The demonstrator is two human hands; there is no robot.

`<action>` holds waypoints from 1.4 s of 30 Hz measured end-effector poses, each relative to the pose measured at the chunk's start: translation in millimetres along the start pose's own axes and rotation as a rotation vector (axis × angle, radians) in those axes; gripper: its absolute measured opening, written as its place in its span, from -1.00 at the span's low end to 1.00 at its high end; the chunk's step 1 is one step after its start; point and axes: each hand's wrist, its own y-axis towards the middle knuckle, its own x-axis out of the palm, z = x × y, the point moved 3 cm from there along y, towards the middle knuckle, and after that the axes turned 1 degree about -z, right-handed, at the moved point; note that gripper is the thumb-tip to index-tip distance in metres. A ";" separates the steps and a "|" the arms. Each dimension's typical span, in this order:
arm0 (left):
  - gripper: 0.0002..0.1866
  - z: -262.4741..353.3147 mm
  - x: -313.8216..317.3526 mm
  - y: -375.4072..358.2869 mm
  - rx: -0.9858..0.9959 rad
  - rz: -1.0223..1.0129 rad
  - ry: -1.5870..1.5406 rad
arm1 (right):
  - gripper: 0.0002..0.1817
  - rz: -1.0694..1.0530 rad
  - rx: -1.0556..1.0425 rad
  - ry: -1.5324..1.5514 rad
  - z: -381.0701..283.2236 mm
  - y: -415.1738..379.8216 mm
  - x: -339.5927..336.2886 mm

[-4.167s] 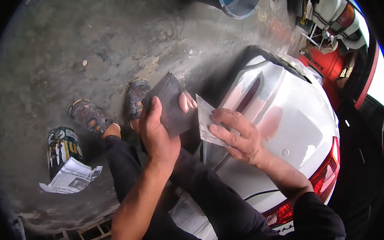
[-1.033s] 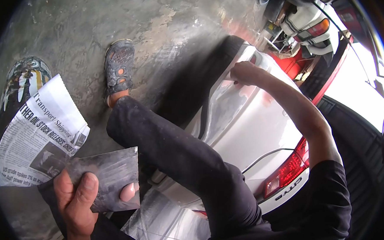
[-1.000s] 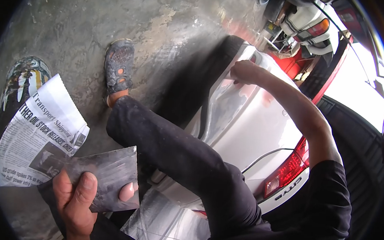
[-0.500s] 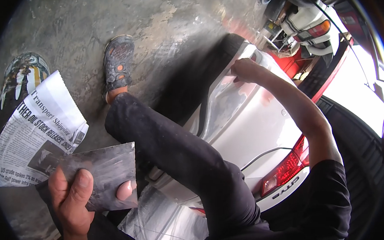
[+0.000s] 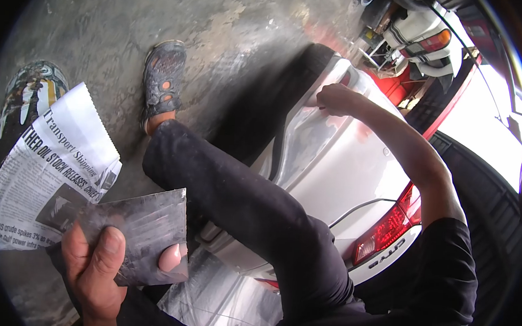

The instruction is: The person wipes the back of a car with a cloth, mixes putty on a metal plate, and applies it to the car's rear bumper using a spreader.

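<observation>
My left hand (image 5: 96, 272) grips a flat, dark, smeared mixing board (image 5: 146, 222) by its near edge, the thumb on top. A blob of pink body filler (image 5: 173, 257) sits on the board's right side. My right hand (image 5: 338, 100) reaches to the silver car (image 5: 337, 167), near the wheel arch. Its fingers are closed together at the panel, and whatever is in them is hidden. Around it the paint has dull, sanded-looking grey patches (image 5: 310, 130) with faint pink smears.
A newspaper sheet (image 5: 60, 170) lies at the left, near a paint-stained round object (image 5: 34, 92). My shoe (image 5: 164, 78) stands on the concrete floor (image 5: 233, 20). Plastic sheeting (image 5: 224, 297) lies below the bumper. Car parts (image 5: 421, 35) are piled at the upper right.
My right hand has shifted very slightly along the panel, its fingers drawn closer together. My left hand and the board are almost still.
</observation>
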 end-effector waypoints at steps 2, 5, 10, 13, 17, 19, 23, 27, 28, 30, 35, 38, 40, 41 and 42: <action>-0.64 1.8 0.3 1.5 0.012 0.034 -0.016 | -0.84 -0.056 -0.017 -0.043 -2.8 2.0 2.1; -0.60 14.0 10.1 5.7 0.000 -0.207 -0.040 | -0.72 0.053 -0.086 0.042 -9.6 -3.8 2.6; -0.61 14.0 12.1 3.8 -0.012 -0.179 -0.041 | -0.69 0.044 -0.069 0.010 -20.1 -5.7 6.5; -0.61 6.6 4.8 3.1 0.000 -0.143 -0.015 | -0.76 0.037 -0.036 0.010 -24.7 -4.6 6.0; -0.61 18.1 14.2 3.7 0.008 -0.194 -0.036 | -0.84 0.070 -0.044 0.071 -38.2 -10.5 0.9; -0.60 24.2 20.8 3.3 -0.045 -0.143 -0.095 | -0.82 0.057 -0.048 0.066 -41.5 -5.2 5.6; -0.57 15.4 18.9 2.3 -0.039 -0.086 -0.100 | -0.79 0.088 -0.079 0.119 -38.7 -2.9 9.3; -0.57 10.8 15.7 6.7 -0.023 -0.063 -0.071 | -0.77 0.182 0.029 0.278 -30.7 -14.0 -11.9; -0.57 11.3 17.6 8.4 -0.018 -0.079 -0.046 | -0.74 0.231 0.052 0.350 -30.0 -23.3 -28.5; -0.57 13.4 24.6 11.0 -0.049 -0.109 -0.069 | -0.71 0.279 0.078 0.427 -26.3 -45.0 -57.7; -0.58 12.2 44.3 19.3 -0.113 -0.149 -0.112 | -0.69 0.320 0.033 0.756 7.9 -83.3 -80.3; -0.61 9.0 59.7 30.1 -0.068 -0.156 -0.086 | -0.68 0.411 0.029 0.654 16.8 -98.6 -85.7; -0.65 11.9 77.2 40.7 -0.037 -0.259 -0.105 | -0.66 0.464 0.028 0.611 18.6 -106.7 -88.4; -0.65 12.6 86.0 48.7 -0.033 -0.261 -0.104 | -0.66 0.529 0.024 0.594 19.3 -111.8 -90.1; -0.67 13.3 95.6 58.7 -0.007 -0.247 -0.141 | -0.66 0.594 0.020 0.577 18.5 -117.4 -91.9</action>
